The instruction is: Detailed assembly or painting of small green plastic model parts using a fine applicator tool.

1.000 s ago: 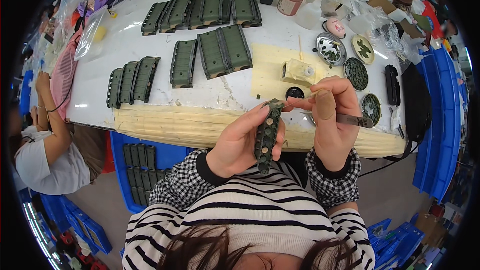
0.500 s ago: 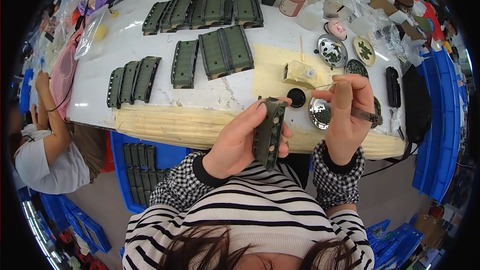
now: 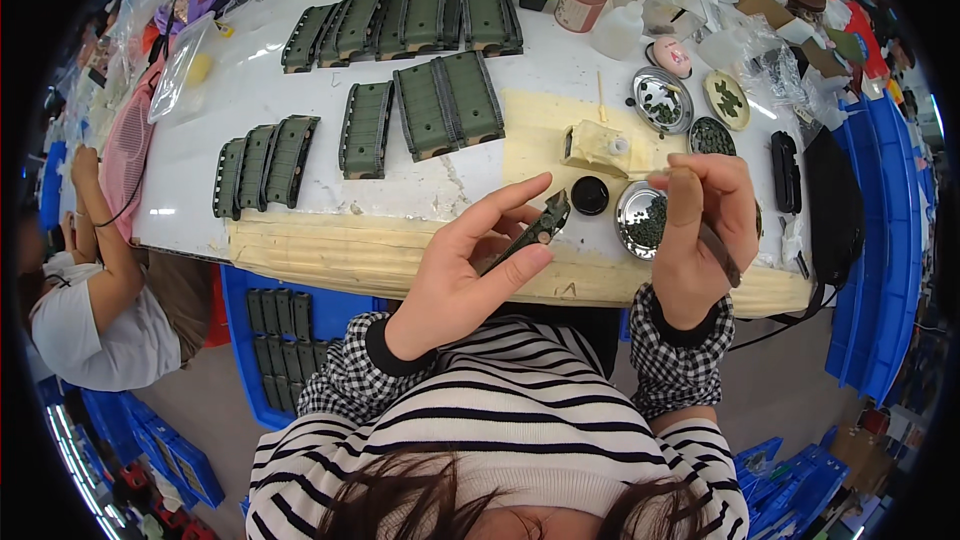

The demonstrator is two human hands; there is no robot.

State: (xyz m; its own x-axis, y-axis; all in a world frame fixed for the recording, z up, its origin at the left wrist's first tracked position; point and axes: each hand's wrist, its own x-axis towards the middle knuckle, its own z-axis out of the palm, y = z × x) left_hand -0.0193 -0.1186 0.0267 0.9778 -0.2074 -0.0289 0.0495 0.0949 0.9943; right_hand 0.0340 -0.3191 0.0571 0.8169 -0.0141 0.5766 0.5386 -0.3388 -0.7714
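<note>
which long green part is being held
The long green part in the left hand; the other green parts lie on the white table or in the blue tray.

Through my remote feed, this looks like a workshop: matching green pieces (image 3: pixel 420 110) in rows on the table (image 3: pixel 268 92), more in a blue crate (image 3: pixel 237 335), a round dish (image 3: pixel 625 227) of tiny parts.

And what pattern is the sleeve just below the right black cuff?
Black-and-white checks on that sleeve; head view shows it best.
</note>
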